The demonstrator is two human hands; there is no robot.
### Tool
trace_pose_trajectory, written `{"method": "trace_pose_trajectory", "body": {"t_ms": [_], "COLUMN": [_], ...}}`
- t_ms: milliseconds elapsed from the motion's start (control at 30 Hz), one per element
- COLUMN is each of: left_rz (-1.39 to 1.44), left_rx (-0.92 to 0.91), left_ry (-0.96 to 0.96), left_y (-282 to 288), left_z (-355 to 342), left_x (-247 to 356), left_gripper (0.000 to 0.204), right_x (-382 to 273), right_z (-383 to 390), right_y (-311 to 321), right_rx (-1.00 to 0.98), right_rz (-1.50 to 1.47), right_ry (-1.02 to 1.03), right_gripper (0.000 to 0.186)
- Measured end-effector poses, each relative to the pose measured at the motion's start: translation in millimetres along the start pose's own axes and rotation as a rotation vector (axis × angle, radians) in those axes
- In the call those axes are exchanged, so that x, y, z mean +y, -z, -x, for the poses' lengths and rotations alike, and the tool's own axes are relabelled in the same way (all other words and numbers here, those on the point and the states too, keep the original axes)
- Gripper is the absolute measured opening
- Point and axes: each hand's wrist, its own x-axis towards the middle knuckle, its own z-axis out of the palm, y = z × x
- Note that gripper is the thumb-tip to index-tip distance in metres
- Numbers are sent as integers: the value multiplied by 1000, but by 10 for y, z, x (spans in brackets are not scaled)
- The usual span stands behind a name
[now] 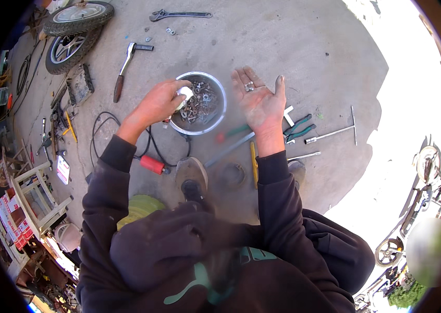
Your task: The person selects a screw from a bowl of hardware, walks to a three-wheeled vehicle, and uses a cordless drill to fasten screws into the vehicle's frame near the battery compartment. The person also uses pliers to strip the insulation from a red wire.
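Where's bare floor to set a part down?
Widest: beyond the right hand, between the adjustable wrench and the sunlit ground, bare but for specks. Smaller: between the socket wrench and the left hand. Crowded: beside the right wrist, with pliers and a T-handle wrench.

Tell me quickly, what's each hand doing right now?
Left hand: closed on a crumpled white wad.
Right hand: open, palm up, bearing small metal parts.
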Motion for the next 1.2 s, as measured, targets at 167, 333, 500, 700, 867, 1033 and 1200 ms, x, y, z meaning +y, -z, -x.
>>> {"method": "trace_pose_trajectory", "body": {"t_ms": [167, 333, 500, 700, 867, 1033, 1200], "left_rz": [-9, 1789, 1883, 1032, 1092, 1621, 1312], "left_rx": [287, 141, 250, 526, -207, -125, -258], "left_ry": [-125, 183, -7, -397, 57, 426, 655], "left_y": [-411, -509, 12, 710, 699, -191, -940], "left_z": [-43, -113, -141, 203, 249, 195, 613], "left_x": [109, 720, 1208, 1527, 2033, 2104, 1989], "left_gripper": [46, 72, 40, 30, 31, 33, 36], "right_x": [-23, 489, 1149, 806, 102, -463, -559], "right_z": [94, 165, -133, 453, 1208, 1550, 1529], "right_y": [-124, -406, -879, -2169, -2625, -1914, -1603], "right_rx": [-89, -53, -287, -823, -1334, -1142, -1198], "right_rz": [-48, 433, 995, 1591, 1952, 2275, 2507], "right_ry": [-14, 242, 848, 1014, 802, 127, -247], "right_gripper": [83, 72, 63, 54, 35, 28, 25]}}
